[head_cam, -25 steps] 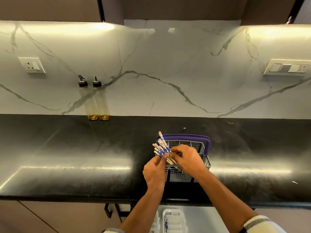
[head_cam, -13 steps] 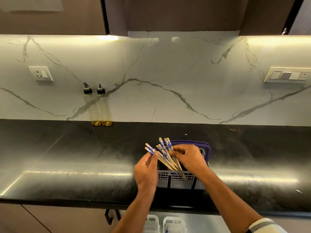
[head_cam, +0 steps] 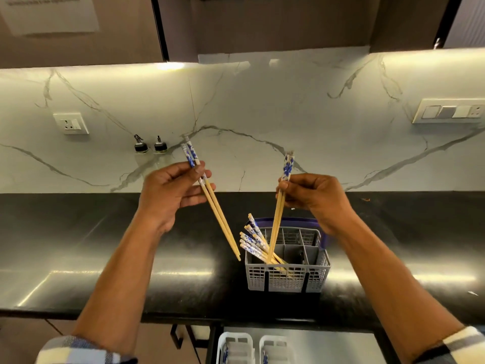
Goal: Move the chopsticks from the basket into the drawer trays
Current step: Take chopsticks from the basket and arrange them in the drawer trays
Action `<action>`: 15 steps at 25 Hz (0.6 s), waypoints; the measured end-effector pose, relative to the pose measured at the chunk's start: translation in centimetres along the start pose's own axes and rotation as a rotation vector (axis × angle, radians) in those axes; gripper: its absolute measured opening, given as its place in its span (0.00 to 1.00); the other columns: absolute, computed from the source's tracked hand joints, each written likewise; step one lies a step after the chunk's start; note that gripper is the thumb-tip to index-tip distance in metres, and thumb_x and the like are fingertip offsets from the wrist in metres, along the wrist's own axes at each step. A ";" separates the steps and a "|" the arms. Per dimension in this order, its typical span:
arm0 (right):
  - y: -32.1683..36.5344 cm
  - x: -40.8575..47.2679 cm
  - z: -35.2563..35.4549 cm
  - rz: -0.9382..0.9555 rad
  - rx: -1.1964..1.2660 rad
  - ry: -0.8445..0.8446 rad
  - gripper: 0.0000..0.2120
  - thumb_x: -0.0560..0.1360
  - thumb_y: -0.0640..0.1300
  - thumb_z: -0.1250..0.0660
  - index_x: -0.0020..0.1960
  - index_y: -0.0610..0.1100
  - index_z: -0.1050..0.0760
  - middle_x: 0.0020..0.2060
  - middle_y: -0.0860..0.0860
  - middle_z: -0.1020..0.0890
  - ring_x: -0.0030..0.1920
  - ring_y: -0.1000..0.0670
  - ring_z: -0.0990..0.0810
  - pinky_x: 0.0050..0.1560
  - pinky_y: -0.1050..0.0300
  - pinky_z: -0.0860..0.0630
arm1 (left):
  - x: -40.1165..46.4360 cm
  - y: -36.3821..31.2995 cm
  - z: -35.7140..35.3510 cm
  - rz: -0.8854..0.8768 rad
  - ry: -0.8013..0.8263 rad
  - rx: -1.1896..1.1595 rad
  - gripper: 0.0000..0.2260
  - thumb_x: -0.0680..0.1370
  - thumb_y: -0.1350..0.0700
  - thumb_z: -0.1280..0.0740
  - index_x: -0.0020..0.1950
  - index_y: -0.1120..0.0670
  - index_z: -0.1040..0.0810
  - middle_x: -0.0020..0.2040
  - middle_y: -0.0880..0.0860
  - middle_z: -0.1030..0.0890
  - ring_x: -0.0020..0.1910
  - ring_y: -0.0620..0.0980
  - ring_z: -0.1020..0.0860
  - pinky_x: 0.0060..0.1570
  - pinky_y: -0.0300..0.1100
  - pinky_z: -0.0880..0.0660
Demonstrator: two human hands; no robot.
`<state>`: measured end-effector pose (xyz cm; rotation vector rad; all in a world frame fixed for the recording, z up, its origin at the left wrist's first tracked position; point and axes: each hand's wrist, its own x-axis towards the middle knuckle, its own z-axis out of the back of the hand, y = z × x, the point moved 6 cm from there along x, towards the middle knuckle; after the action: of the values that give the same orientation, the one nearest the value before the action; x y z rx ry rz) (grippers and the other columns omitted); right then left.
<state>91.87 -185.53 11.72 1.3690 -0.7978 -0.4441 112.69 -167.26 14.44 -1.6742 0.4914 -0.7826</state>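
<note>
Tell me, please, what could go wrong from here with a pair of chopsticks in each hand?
The right hand pinches its pair near the top, tips inside the basket; they could snag a divider. The left hand holds its pair loosely and slanted, so one might slip onto the counter.

paper sheet on upper cabinet, print too blurred to read

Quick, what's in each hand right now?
Left hand: closed on a pair of chopsticks, lifted clear of the basket.
Right hand: closed on another pair, tips still inside the basket.
</note>
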 end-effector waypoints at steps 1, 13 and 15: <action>-0.4 -0.4 0.2 -0.026 0.002 0.010 0.07 0.72 0.40 0.28 0.49 0.38 0.17 0.43 0.40 0.14 0.45 0.42 0.14 0.50 0.53 0.17 | -0.3 0.6 -0.2 0.021 0.032 0.015 0.07 0.77 0.60 0.31 0.53 0.57 0.18 0.48 0.58 0.14 0.44 0.57 0.14 0.42 0.48 0.16; -21.1 -17.2 0.4 -0.530 -0.074 -0.162 0.03 0.74 0.40 0.28 0.45 0.41 0.15 0.38 0.44 0.13 0.41 0.46 0.13 0.50 0.50 0.17 | -13.6 24.3 3.1 0.628 0.189 0.173 0.08 0.76 0.63 0.31 0.55 0.61 0.19 0.45 0.60 0.14 0.42 0.58 0.14 0.38 0.45 0.17; -25.3 -20.5 -0.4 -0.598 -0.132 -0.195 0.04 0.75 0.41 0.29 0.46 0.44 0.15 0.38 0.48 0.13 0.41 0.48 0.13 0.52 0.49 0.17 | -16.0 28.2 3.7 0.648 0.141 0.217 0.06 0.77 0.65 0.31 0.52 0.62 0.18 0.41 0.59 0.14 0.39 0.57 0.15 0.37 0.44 0.17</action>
<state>82.64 -175.38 -17.80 1.4412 -0.4889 -1.0908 106.75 -160.71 -17.01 -1.1566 0.9518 -0.4502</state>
